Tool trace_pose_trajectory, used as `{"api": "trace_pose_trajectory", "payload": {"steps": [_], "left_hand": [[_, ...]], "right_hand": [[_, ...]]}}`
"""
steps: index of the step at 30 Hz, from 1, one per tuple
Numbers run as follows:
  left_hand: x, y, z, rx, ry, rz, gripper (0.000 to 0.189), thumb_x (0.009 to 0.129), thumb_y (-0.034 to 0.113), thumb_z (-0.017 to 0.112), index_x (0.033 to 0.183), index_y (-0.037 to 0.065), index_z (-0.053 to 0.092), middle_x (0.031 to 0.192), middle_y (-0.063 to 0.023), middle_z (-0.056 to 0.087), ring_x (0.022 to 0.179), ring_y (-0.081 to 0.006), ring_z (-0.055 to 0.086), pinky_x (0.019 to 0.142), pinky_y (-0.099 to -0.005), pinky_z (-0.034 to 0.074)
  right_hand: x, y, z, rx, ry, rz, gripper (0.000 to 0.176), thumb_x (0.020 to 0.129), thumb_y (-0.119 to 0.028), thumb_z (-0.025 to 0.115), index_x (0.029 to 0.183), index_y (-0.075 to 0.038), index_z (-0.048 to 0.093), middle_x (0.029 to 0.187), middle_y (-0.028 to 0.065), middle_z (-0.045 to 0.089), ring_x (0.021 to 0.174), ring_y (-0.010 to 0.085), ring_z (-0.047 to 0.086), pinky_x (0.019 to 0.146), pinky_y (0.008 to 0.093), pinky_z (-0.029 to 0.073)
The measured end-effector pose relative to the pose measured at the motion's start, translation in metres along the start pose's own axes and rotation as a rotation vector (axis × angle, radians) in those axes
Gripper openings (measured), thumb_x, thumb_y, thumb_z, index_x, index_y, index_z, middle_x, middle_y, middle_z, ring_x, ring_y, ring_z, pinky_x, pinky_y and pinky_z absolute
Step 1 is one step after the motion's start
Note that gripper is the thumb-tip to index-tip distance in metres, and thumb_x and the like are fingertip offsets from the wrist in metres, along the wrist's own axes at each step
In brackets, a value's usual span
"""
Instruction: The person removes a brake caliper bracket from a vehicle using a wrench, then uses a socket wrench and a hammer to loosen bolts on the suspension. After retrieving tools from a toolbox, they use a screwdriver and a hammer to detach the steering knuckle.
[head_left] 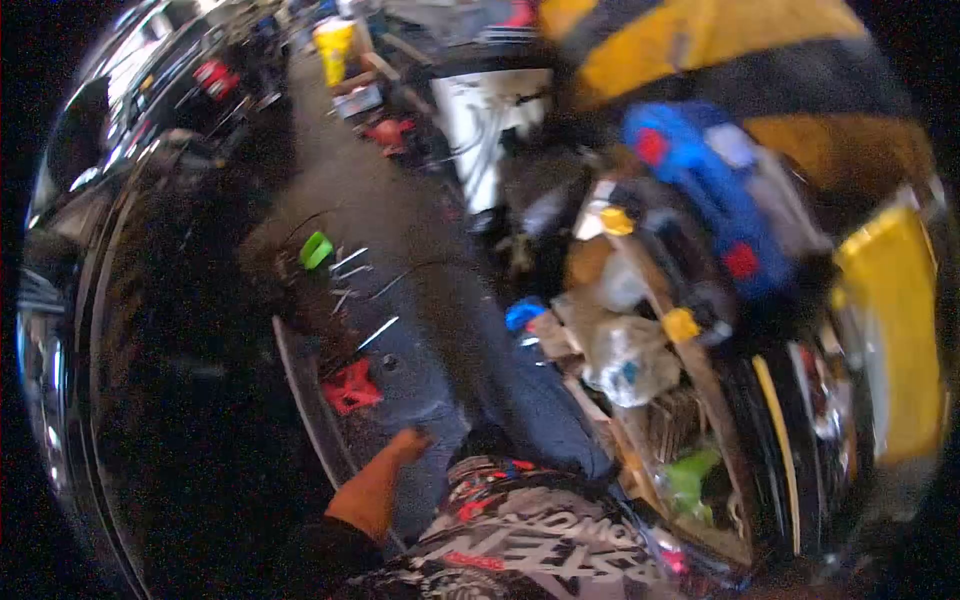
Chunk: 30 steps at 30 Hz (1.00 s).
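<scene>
My left hand (410, 443) hangs low over the grey floor (420, 375), beside the dark car on the left. Motion blur smears its fingers, and I cannot tell whether they hold anything. Nearest to it on the floor is a red object (350, 388) with an angular outline. Beyond that lie several thin shiny metal tools (378, 333) and a bright green ring-shaped piece (316, 251). My right hand is outside the view.
A dark car body (170, 380) fills the left side. To the right stands a wooden-edged box (690, 375) holding crumpled plastic bags (635, 360), with a blue and red case (715, 190) behind it. A yellow container (895, 330) sits at far right.
</scene>
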<state>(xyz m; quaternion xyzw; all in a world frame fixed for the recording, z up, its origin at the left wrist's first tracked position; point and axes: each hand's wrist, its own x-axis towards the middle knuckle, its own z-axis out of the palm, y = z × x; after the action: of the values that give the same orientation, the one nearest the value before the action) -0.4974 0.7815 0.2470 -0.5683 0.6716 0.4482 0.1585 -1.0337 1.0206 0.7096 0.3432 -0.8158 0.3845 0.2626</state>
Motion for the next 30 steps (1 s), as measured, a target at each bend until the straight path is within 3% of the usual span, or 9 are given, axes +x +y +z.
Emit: {"api": "trace_pose_trajectory", "payload": {"steps": [3,5,8,10,13,21,22,27,30], "left_hand": [[-0.008,0.077,-0.095,0.011,-0.005,-0.031,0.045,0.077,0.042,0.051,0.092,0.000,0.061,0.093,-0.0223,0.059,0.089,-0.0353,0.057,0.078,-0.0417,0.043],[0.017,0.071,-0.125,-0.068,0.047,-0.156,0.042,0.079,0.038,0.049,0.092,0.001,0.061,0.096,-0.0215,0.059,0.091,-0.0354,0.056,0.078,-0.0417,0.043],[0.046,0.057,-0.187,-0.088,0.109,0.024,0.040,0.079,0.037,0.049,0.095,0.002,0.060,0.097,-0.0204,0.059,0.092,-0.0350,0.056,0.077,-0.0423,0.044],[0.060,0.047,-0.216,-0.056,0.306,0.051,0.040,0.079,0.037,0.050,0.096,0.002,0.059,0.097,-0.0201,0.059,0.091,-0.0350,0.056,0.077,-0.0429,0.044],[0.051,0.042,-0.288,-0.164,0.312,0.069,0.041,0.079,0.038,0.050,0.098,0.002,0.058,0.099,-0.0203,0.058,0.093,-0.0362,0.055,0.079,-0.0426,0.044],[0.104,-0.102,-0.308,-0.329,0.361,-0.385,0.047,0.077,0.041,0.056,0.109,0.007,0.053,0.097,-0.0195,0.059,0.093,-0.0331,0.057,0.078,-0.0386,0.045],[0.122,-0.146,-0.275,-0.366,0.609,-0.265,0.047,0.076,0.040,0.058,0.106,0.005,0.054,0.093,-0.0187,0.060,0.090,-0.0326,0.057,0.078,-0.0386,0.045],[0.115,-0.183,-0.286,-0.163,0.343,-0.373,0.031,0.080,0.030,0.053,0.098,0.006,0.056,0.082,-0.0168,0.060,0.078,-0.0308,0.058,0.069,-0.0386,0.047],[0.141,-0.174,-0.314,0.084,0.355,-0.212,0.025,0.082,0.026,0.049,0.094,0.007,0.058,0.074,-0.0155,0.059,0.070,-0.0297,0.059,0.063,-0.0377,0.048]], "right_hand": [[-0.016,-0.088,0.086,0.184,-0.277,-0.015,0.047,0.072,-0.011,0.061,0.115,-0.002,0.045,0.107,0.0164,0.055,0.093,0.0272,0.055,0.080,0.0349,0.044],[-0.010,-0.147,0.124,0.347,-0.497,0.037,0.051,0.071,-0.009,0.061,0.118,-0.002,0.043,0.109,0.0165,0.054,0.095,0.0270,0.054,0.082,0.0349,0.044],[-0.004,-0.214,0.187,0.495,-0.966,0.208,0.056,0.071,-0.007,0.061,0.123,-0.002,0.040,0.112,0.0165,0.052,0.098,0.0267,0.053,0.084,0.0348,0.043],[-0.038,-0.204,0.277,0.166,-1.305,-0.247,0.050,0.069,-0.006,0.060,0.117,-0.003,0.045,0.116,0.0169,0.050,0.104,0.0262,0.049,0.083,0.0345,0.043],[-0.071,-0.240,0.376,0.159,-1.651,-0.178,0.046,0.067,-0.021,0.066,0.106,0.000,0.054,0.097,0.0227,0.058,0.089,0.0372,0.056,0.079,0.0404,0.044],[-0.118,-0.231,0.620,-0.007,-1.928,-0.199,0.059,0.063,-0.020,0.072,0.113,-0.002,0.048,0.096,0.0147,0.060,0.088,0.0266,0.056,0.078,0.0353,0.045],[-0.122,-0.225,0.666,0.069,-1.991,-0.222,0.059,0.064,-0.020,0.072,0.114,-0.002,0.047,0.098,0.0147,0.059,0.087,0.0262,0.055,0.078,0.0352,0.045],[-0.094,-0.352,0.821,-0.284,-2.044,-0.751,0.056,0.067,-0.019,0.067,0.116,0.000,0.046,0.104,0.0165,0.057,0.086,0.0270,0.055,0.078,0.0334,0.044],[-0.085,-0.438,0.891,-0.181,-2.040,-0.860,0.057,0.067,-0.021,0.065,0.116,0.001,0.046,0.105,0.0206,0.056,0.091,0.0302,0.055,0.080,0.0354,0.044]]}}
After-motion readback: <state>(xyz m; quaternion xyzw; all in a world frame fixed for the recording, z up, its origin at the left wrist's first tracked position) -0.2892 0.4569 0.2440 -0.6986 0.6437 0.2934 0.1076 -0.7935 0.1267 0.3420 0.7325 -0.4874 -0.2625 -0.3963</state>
